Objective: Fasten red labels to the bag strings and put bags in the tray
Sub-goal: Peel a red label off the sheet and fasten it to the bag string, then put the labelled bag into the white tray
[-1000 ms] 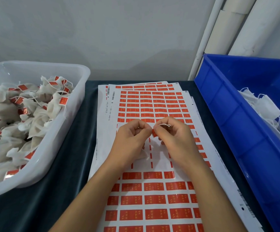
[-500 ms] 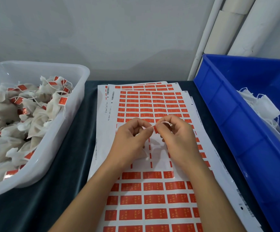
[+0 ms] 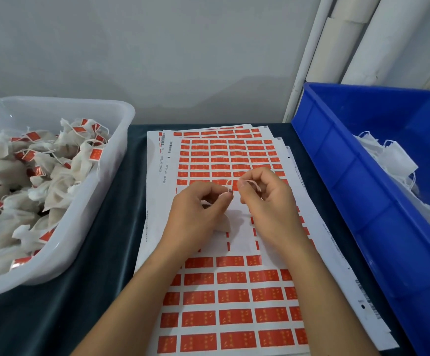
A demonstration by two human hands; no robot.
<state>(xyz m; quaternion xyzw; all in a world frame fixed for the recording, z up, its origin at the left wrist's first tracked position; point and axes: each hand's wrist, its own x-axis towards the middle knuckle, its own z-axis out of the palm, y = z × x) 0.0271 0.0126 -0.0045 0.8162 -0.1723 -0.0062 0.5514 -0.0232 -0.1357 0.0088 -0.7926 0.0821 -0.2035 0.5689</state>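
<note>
While the left hand (image 3: 196, 214) and right hand (image 3: 267, 201) pinch a white string (image 3: 230, 181) between them, its bag (image 3: 224, 223) lies under the left palm on the label sheets (image 3: 234, 291). Left: tray (image 3: 85, 227) of labelled bags. Right: blue bin (image 3: 362, 201).

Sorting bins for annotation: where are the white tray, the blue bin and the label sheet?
white tray (image 3: 111, 160), head view, right wall.
blue bin (image 3: 357, 191), head view, left wall.
label sheet (image 3: 234, 294), head view, lower red labels.
</note>
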